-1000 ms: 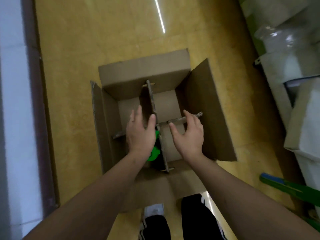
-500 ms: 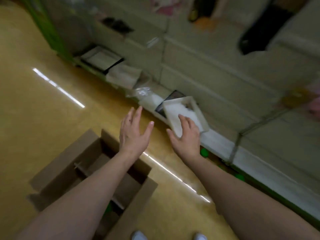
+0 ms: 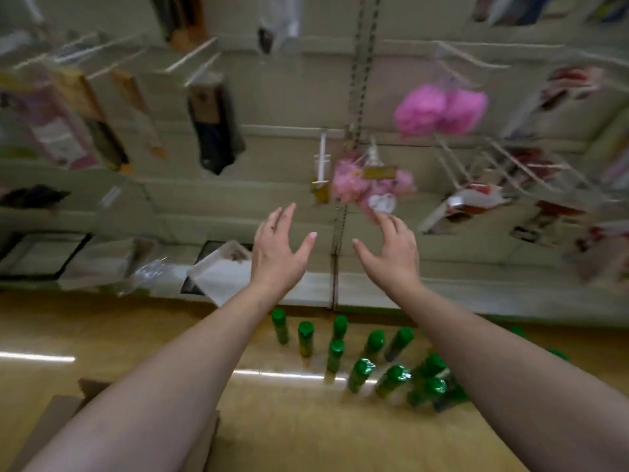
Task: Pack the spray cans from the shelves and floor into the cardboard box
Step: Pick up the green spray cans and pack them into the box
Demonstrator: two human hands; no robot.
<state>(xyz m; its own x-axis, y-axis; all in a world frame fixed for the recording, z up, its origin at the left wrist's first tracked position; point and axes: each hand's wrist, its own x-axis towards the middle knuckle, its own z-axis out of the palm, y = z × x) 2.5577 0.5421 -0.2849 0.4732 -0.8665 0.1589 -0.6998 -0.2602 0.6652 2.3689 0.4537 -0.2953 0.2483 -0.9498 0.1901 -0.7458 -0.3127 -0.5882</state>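
Left hand point(image 3: 277, 248) and right hand point(image 3: 391, 250) raised side by side, empty, fingers spread wide. Green-capped cylindrical spray cans point(image 3: 360, 369) upright on glossy yellow floor point(image 3: 102, 335), clustered just near of white shelf base point(image 3: 374, 287). Brown cardboard box point(image 3: 61, 417) at near left.

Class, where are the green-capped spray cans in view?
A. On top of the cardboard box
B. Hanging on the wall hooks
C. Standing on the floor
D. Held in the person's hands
C: the spray cans stand upright on the yellow floor in front of the shelf base.
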